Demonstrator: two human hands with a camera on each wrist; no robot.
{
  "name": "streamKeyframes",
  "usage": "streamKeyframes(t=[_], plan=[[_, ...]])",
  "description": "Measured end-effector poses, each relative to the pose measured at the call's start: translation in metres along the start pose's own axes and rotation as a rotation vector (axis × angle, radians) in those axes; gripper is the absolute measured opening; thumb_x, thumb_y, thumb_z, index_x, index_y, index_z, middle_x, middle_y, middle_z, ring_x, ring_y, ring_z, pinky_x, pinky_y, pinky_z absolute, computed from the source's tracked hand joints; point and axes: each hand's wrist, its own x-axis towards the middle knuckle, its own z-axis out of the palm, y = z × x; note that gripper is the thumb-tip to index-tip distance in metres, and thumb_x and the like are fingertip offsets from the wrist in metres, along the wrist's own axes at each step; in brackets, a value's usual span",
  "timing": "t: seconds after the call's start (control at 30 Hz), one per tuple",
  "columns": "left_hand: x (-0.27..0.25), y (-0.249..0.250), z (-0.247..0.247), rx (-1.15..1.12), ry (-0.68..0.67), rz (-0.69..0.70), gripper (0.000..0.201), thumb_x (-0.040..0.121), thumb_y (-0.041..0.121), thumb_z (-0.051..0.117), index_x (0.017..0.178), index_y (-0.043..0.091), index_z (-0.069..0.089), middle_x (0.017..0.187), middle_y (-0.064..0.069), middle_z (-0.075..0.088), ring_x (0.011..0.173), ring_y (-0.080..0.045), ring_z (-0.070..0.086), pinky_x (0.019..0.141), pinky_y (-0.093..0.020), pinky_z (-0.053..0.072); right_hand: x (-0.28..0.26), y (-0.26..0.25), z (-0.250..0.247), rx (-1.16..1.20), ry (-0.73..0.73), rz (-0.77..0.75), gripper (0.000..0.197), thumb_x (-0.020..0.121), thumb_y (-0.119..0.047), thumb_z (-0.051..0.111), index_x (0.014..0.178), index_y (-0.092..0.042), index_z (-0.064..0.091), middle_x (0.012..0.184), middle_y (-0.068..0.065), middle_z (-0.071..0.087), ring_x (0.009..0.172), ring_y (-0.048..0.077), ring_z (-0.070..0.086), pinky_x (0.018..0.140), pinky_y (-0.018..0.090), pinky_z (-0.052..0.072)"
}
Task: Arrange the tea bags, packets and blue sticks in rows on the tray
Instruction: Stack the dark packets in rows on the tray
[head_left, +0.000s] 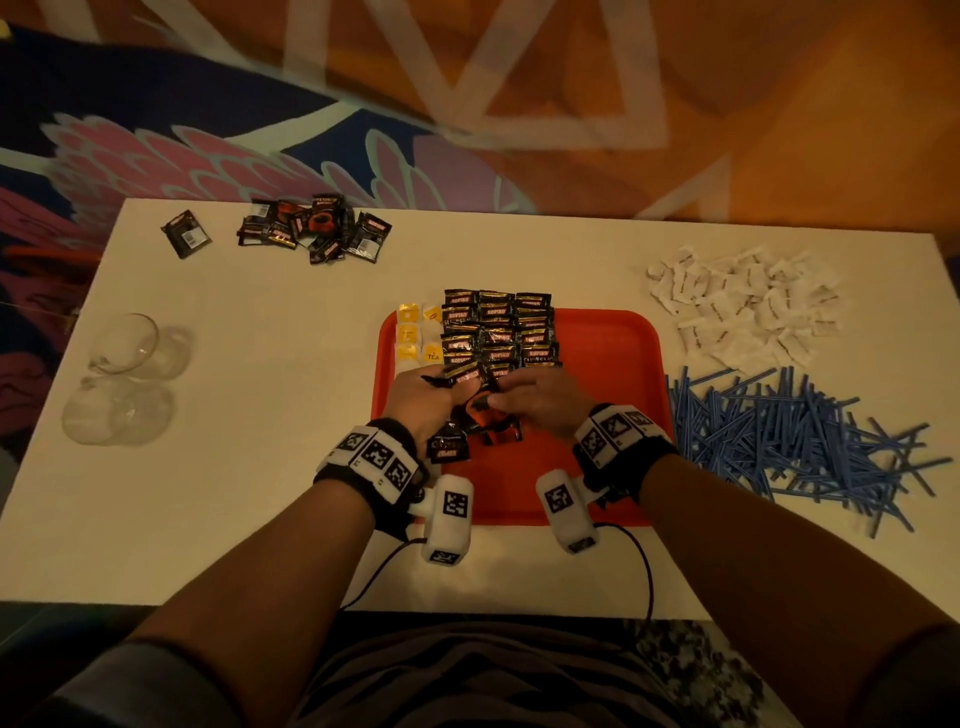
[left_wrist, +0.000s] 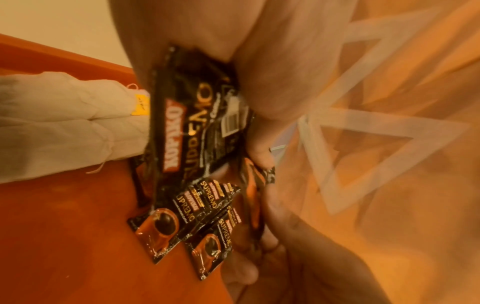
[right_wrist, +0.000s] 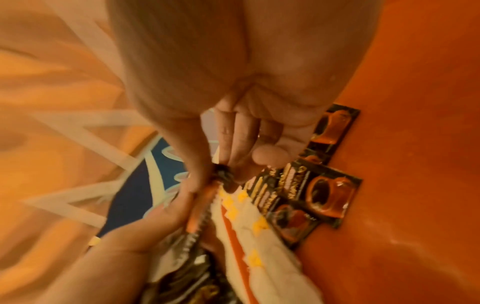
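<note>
Because the black foil coffee packets (head_left: 496, 332) overlap in columns beside the yellow-tagged tea bags (head_left: 415, 332) on the red plastic tray (head_left: 613, 364), left hand (head_left: 421, 397) grips a spare stack, seemingly feeding right hand (head_left: 540, 397), which pinches one; blue sticks (head_left: 789, 436) wait off-tray.

Tea bags (head_left: 415, 332) lie left of the packet rows (head_left: 498, 327) on the tray (head_left: 602, 374); sticks (head_left: 789, 436) lie right of it.

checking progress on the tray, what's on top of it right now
On the red tray: tea bags along its left edge, rows of black coffee packets beside them. Left hand and right hand hold more packets, hiding the tray beneath.
</note>
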Motion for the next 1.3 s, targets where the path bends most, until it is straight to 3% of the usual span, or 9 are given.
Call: streamKeyframes(t=[0.13, 0.23, 0.4, 0.5, 0.63, 0.77, 0.93, 1.1, 1.3], plan=[[0.000, 0.009, 0.006, 0.067, 0.061, 0.065, 0.026, 0.082, 0.038, 0.079, 0.079, 0.013, 0.073, 0.077, -0.010, 0.074, 0.073, -0.034, 0.069, 0.076, -0.046, 0.058, 0.000, -0.010, -0.004, 0.030, 0.028, -0.016, 0.017, 0.085, -0.018, 0.073, 0.098, -0.008, 0.070, 0.090, 0.010, 0.072, 0.057, 0.002, 0.059, 0.054, 0.018, 0.043], [0.001, 0.013, 0.007, 0.026, 0.052, 0.003, 0.024, 0.088, 0.040, 0.073, 0.080, 0.017, 0.069, 0.056, 0.000, 0.060, 0.053, -0.019, 0.053, 0.066, -0.034, 0.047, -0.001, -0.011, -0.010, 0.043, 0.030, -0.025, 0.005, 0.084, -0.015, 0.073, 0.085, -0.015, 0.068, 0.082, 0.000, 0.071, 0.056, -0.003, 0.062, 0.052, 0.013, 0.044], [-0.001, 0.020, 0.017, -0.215, 0.034, -0.210, 0.018, 0.091, 0.026, 0.060, 0.092, 0.008, 0.064, 0.078, -0.011, 0.068, 0.064, -0.025, 0.062, 0.065, -0.036, 0.055, -0.003, 0.000, -0.014, -0.127, 0.099, -0.072, 0.003, 0.083, -0.022, 0.075, 0.081, -0.022, 0.072, 0.086, -0.006, 0.072, 0.082, 0.008, 0.067, 0.069, 0.019, 0.049], [0.002, 0.017, 0.025, -0.017, 0.052, -0.098, 0.021, 0.096, 0.027, 0.059, 0.082, 0.011, 0.065, 0.067, -0.006, 0.060, 0.048, -0.017, 0.046, 0.050, -0.028, 0.040, -0.005, 0.012, -0.016, -0.093, 0.082, -0.016, 0.006, 0.089, -0.016, 0.066, 0.085, -0.019, 0.069, 0.084, -0.006, 0.066, 0.075, 0.007, 0.061, 0.062, 0.017, 0.044], [0.011, 0.006, 0.034, 0.113, 0.006, 0.012, 0.029, 0.095, 0.034, 0.065, 0.077, 0.011, 0.064, 0.073, -0.009, 0.061, 0.061, -0.022, 0.050, 0.063, -0.032, 0.041, -0.007, 0.024, -0.027, 0.383, 0.091, 0.202, 0.018, 0.090, -0.001, 0.053, 0.095, -0.012, 0.067, 0.081, 0.005, 0.062, 0.066, 0.015, 0.053, 0.056, 0.026, 0.040], [0.017, -0.005, 0.049, 0.252, 0.013, 0.109, 0.044, 0.096, 0.028, 0.065, 0.059, 0.015, 0.046, 0.056, 0.001, 0.038, 0.049, -0.013, 0.034, 0.056, -0.028, 0.030, -0.010, 0.031, -0.036, 0.508, 0.059, 0.260, 0.017, 0.091, -0.019, 0.061, 0.105, -0.010, 0.064, 0.087, 0.003, 0.064, 0.067, 0.014, 0.055, 0.058, 0.026, 0.041], [0.019, -0.018, 0.060, 0.333, 0.116, 0.110, 0.027, 0.086, 0.042, 0.074, 0.081, 0.016, 0.074, 0.085, 0.003, 0.070, 0.079, -0.012, 0.063, 0.071, -0.028, 0.050, -0.001, 0.049, -0.050, -0.051, 0.158, 0.082, 0.022, 0.089, -0.020, 0.068, 0.109, -0.010, 0.067, 0.095, 0.001, 0.069, 0.074, 0.007, 0.062, 0.069, 0.023, 0.053], [0.017, -0.039, 0.060, 0.588, 0.323, 0.061, 0.017, 0.086, 0.027, 0.075, 0.081, 0.018, 0.063, 0.083, 0.002, 0.066, 0.076, -0.015, 0.062, 0.056, -0.022, 0.040, 0.013, 0.076, -0.057, -0.080, 0.217, 0.169, 0.020, 0.090, -0.023, 0.067, 0.107, -0.013, 0.067, 0.096, 0.001, 0.071, 0.089, 0.013, 0.066, 0.082, 0.031, 0.054], [0.015, -0.064, 0.070, 0.950, 0.288, 0.138, 0.028, 0.085, 0.020, 0.074, 0.106, 0.016, 0.055, 0.118, -0.010, 0.055, 0.101, -0.030, 0.060, 0.086, -0.040, 0.052, 0.025, 0.084, -0.055, -0.065, 0.250, 0.204, 0.006, 0.088, -0.022, 0.070, 0.092, -0.020, 0.065, 0.086, -0.003, 0.071, 0.087, 0.014, 0.068, 0.087, 0.036, 0.055]])
